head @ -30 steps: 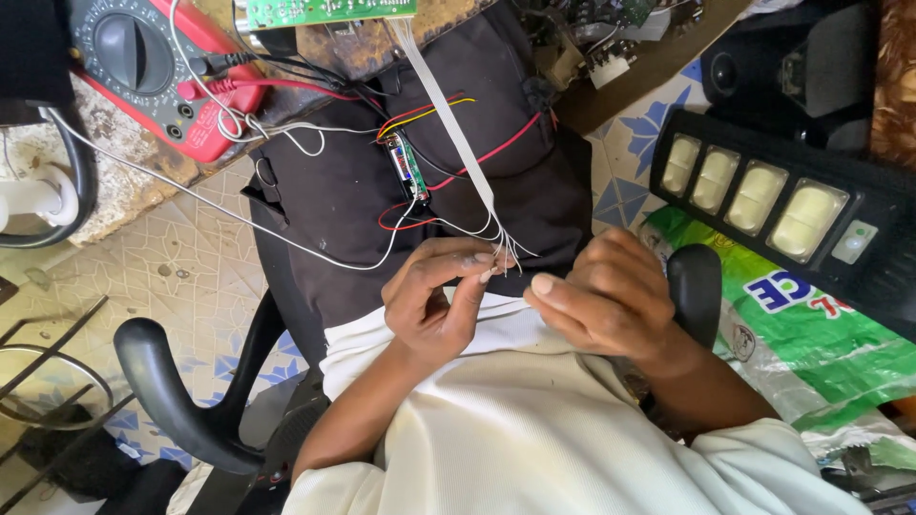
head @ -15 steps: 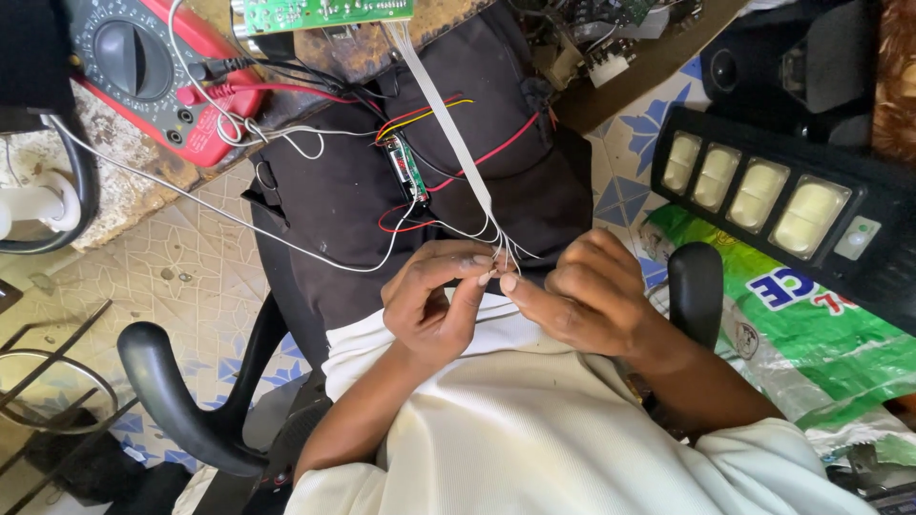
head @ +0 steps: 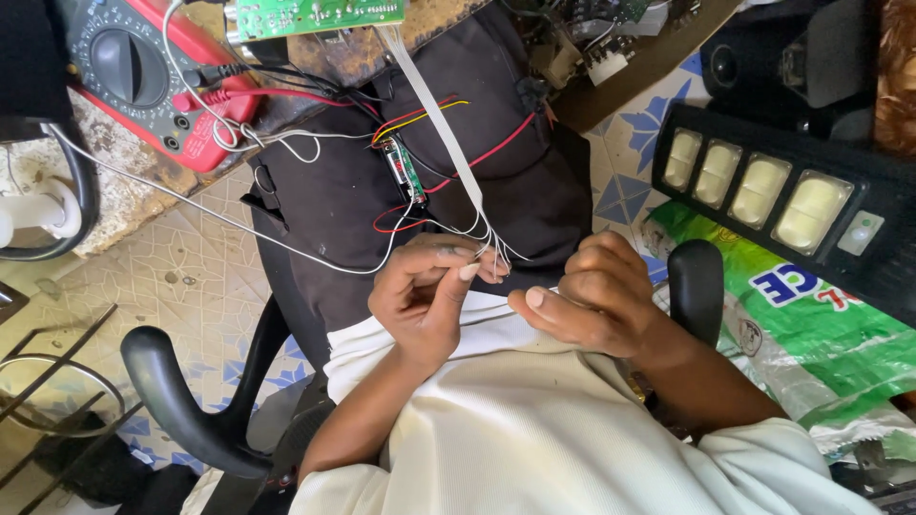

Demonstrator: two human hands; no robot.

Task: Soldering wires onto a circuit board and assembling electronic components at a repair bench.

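My left hand [head: 425, 296] pinches the frayed end of a white flat ribbon cable [head: 434, 110] over my lap. The cable runs up to a green circuit board [head: 315, 14] at the top edge. Its thin white strands [head: 496, 243] splay out just above my fingertips. My right hand [head: 592, 305] hovers just right of the strands with curled fingers and thumb extended, holding nothing that I can see. A small green module [head: 405, 172] with red, yellow and black wires lies on my dark trousers.
A red multimeter [head: 143, 76] with leads sits at the top left. A black multi-lamp light panel [head: 773, 200] lies to the right, above a green printed bag [head: 811, 334]. Black chair armrests [head: 181, 401] flank me. Patterned tile floor lies below.
My right hand has pulled slightly away from the cable end to the right. My left hand keeps its pinch on the strands.
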